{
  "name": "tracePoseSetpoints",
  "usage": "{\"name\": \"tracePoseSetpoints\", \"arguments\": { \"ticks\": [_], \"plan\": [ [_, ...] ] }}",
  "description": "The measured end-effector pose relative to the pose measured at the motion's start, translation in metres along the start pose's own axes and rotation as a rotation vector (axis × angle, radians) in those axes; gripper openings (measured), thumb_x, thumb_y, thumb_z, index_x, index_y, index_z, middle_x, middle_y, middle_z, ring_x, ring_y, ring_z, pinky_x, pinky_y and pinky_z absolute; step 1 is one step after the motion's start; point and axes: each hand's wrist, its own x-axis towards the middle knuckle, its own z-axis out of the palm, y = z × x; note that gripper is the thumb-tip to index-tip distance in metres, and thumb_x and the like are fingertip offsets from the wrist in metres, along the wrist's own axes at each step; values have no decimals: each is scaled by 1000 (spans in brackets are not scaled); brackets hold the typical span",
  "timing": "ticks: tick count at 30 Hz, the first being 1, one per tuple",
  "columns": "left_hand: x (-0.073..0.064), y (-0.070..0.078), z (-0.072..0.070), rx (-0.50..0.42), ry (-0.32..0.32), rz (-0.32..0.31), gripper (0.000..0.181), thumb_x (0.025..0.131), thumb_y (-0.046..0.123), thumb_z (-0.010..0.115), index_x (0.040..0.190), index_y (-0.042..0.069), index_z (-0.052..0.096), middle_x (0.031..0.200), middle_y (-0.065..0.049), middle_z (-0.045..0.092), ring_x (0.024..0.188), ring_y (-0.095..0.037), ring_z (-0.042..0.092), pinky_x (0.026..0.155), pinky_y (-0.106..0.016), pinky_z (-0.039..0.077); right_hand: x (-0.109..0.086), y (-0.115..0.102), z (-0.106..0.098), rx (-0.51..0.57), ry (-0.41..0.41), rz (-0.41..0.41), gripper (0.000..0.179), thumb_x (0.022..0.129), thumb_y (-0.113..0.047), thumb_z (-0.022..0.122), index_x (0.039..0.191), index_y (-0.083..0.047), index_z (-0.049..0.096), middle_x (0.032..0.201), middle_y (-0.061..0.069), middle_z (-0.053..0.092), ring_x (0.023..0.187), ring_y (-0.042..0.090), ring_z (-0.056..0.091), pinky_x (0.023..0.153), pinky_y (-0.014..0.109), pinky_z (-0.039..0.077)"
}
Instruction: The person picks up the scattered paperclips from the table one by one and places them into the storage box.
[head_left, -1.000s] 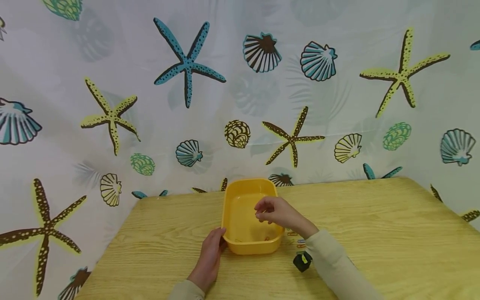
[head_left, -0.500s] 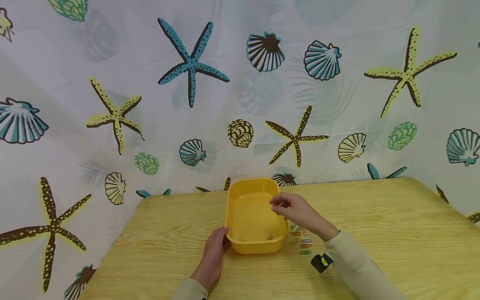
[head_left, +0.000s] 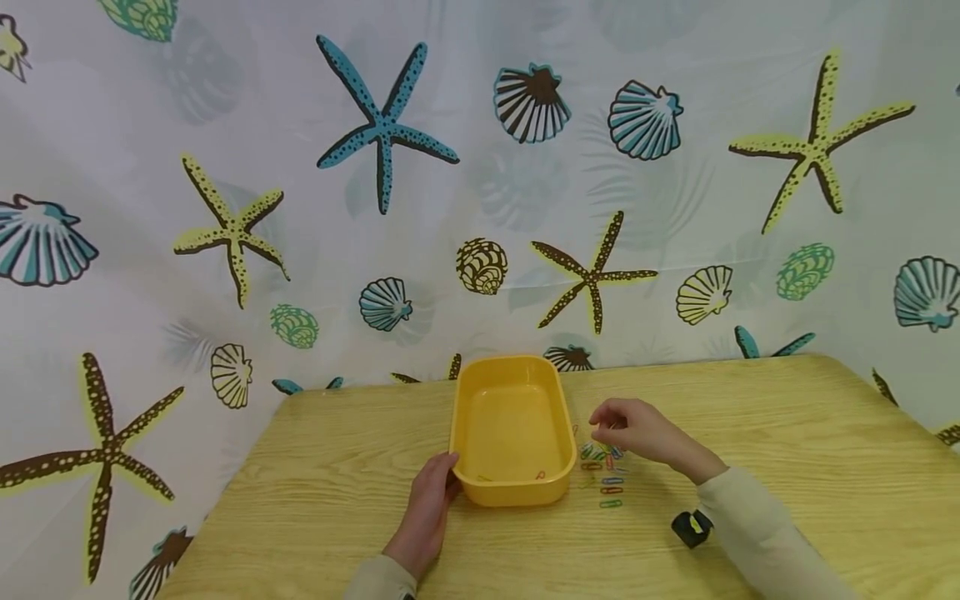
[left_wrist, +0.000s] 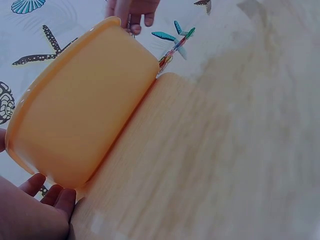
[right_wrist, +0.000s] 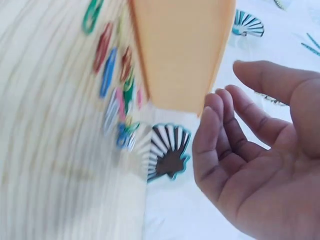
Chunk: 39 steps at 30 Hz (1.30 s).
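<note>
A yellow plastic tub stands on the table with a few paperclips in its near end, among them a reddish paperclip. My left hand holds the tub's near left corner, thumb at the rim and fingers against the outer wall. To the tub's right lie several colored paperclips, including a blue paperclip and a green paperclip. Over the far end of these clips hovers my right hand. The right wrist view shows its thumb apart from its loosely bent fingers, with nothing between them.
The wood-look table ends at the back against a white curtain printed with starfish and shells. A small black camera mount sits at the right sleeve's cuff.
My right hand has moved right, from over the tub to above the paperclips beside it. My left hand keeps its hold on the tub, which stays in place.
</note>
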Motion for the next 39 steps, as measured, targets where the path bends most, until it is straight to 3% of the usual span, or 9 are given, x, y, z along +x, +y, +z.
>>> {"name": "tracePoseSetpoints", "arguments": {
  "ticks": [14, 20, 31, 39],
  "plan": [
    [0, 2, 1, 16, -7, -26, 46, 102, 26, 44, 131, -10, 44, 130, -19, 49, 118, -27, 47, 105, -43, 37, -7, 28, -7, -118, -71, 164, 17, 79, -6, 76, 88, 1, 62, 77, 2, 57, 70, 17, 49, 62, 32, 45],
    [1, 2, 2, 14, -3, -29, 46, 102, 26, 45, 131, -10, 44, 131, -20, 49, 118, -27, 48, 105, -43, 38, -7, 32, -3, -176, -96, 126, 17, 76, -7, 77, 85, -2, 63, 79, 2, 59, 72, 16, 53, 66, 35, 48],
    [-2, 3, -1, 7, -3, -17, 47, 102, 26, 45, 131, -12, 44, 130, -20, 49, 117, -25, 48, 105, -43, 37, -7, 30, -1, -161, -139, 112, 15, 70, 4, 71, 80, -4, 62, 69, 0, 54, 62, 15, 47, 56, 29, 42],
    [-2, 2, 0, 4, -4, -3, 46, 102, 25, 46, 129, -12, 45, 127, -20, 50, 114, -25, 49, 103, -42, 39, -8, 33, -4, -172, -198, 49, 14, 69, 7, 69, 76, -5, 64, 67, -3, 55, 60, 11, 46, 54, 26, 41]
  ]
}}
